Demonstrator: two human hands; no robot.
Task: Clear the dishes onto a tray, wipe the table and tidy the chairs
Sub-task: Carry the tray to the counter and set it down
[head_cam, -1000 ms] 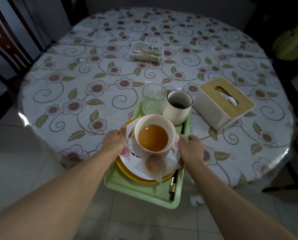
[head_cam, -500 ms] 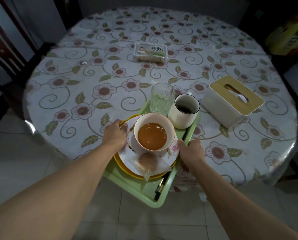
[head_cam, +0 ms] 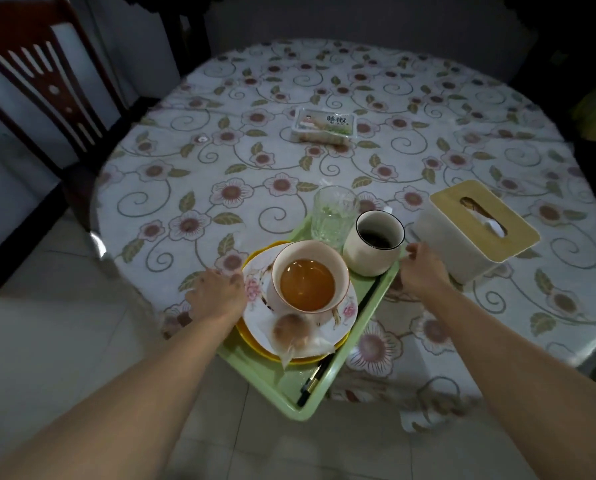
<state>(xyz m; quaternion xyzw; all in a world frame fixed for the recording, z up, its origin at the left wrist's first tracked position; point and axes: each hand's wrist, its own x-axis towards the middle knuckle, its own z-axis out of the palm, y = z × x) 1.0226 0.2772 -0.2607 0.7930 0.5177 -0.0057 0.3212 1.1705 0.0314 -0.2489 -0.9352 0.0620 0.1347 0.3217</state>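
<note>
A light green tray [head_cam: 366,306] lies partly on the table, its near end hanging over the edge. It carries a bowl of brown liquid [head_cam: 308,277] on a flowered plate [head_cam: 258,306] over a yellow plate [head_cam: 255,341], with a crumpled wrapper [head_cam: 295,332], a clear glass [head_cam: 333,211], a white mug [head_cam: 374,242] and dark chopsticks [head_cam: 312,379]. My left hand [head_cam: 217,292] rests palm down on the cloth against the tray's left side, fingers apart. My right hand [head_cam: 423,271] is at the right rim beside the mug, fingers curled; its hold is unclear.
On the round table [head_cam: 220,161] with its flowered cloth, a white tissue box with a wooden lid [head_cam: 473,226] stands just right of my right hand. A sealed snack pack [head_cam: 324,126] lies farther back. A dark wooden chair [head_cam: 50,84] stands at the far left.
The tray has slid farther onto the table and turned a little. My right hand moved forward along the right rim to the mug. My left hand's fingers have spread onto the cloth.
</note>
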